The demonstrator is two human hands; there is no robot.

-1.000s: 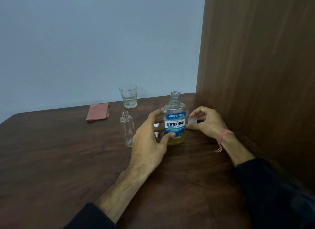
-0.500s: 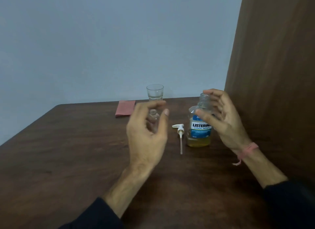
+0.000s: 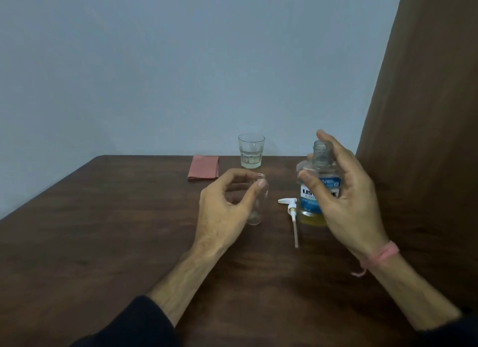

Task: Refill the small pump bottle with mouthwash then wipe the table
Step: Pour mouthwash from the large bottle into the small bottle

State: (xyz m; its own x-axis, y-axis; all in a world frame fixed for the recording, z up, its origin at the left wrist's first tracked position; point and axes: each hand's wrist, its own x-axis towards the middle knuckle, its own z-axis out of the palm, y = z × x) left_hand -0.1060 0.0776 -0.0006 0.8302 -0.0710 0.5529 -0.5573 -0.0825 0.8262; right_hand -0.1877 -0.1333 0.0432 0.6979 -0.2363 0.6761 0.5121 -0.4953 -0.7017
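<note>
Hands (image 3: 222,212) flank upright small bottle (image 3: 257,207).

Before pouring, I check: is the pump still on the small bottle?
No, the pump lies on the table beside the small bottle.

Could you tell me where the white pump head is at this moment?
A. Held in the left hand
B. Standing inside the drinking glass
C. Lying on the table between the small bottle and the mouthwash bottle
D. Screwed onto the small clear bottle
C: the pump head lies flat on the table, its tube pointing toward the camera, between the small bottle and the mouthwash bottle; neither hand holds it.
</note>
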